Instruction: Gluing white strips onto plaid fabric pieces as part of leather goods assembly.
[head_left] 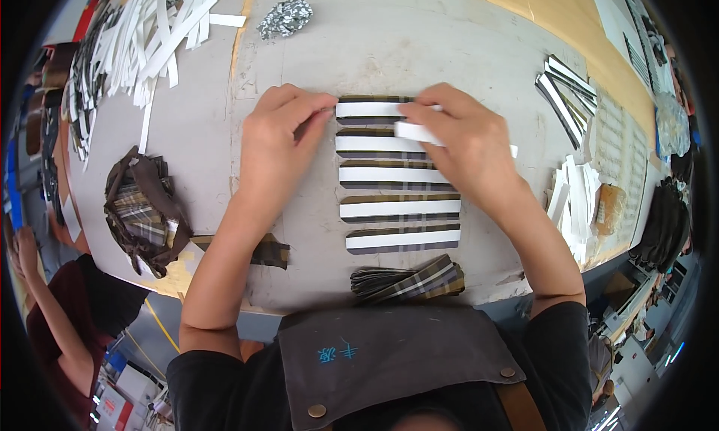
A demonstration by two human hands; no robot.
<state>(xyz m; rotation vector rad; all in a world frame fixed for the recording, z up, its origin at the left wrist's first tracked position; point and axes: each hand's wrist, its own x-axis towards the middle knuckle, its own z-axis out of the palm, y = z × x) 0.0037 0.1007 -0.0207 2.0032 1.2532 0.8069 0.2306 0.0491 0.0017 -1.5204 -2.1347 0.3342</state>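
Several dark plaid fabric strips [352,120] lie in a column on the table, each with a white strip [401,207] along it. My left hand [281,131] is closed, thumb and fingertips together at the left end of the topmost fabric strip; whatever they pinch is hidden. Over the right ends of the upper strips, my right hand [468,143] holds a loose white strip [418,134] under its fingers, one end poking out on each side. Its fingertips touch or hover over the topmost strip; I cannot tell which. Below the column sits a fanned stack of plaid pieces [412,280].
White strips [161,41] are heaped at the far left, more white strips [573,206] at the right. A dark cloth bundle [146,210] lies left, a crumpled patterned ball [284,17] at the back. Finished-looking strips [567,98] rest far right. Another person's arm [56,311] shows at left.
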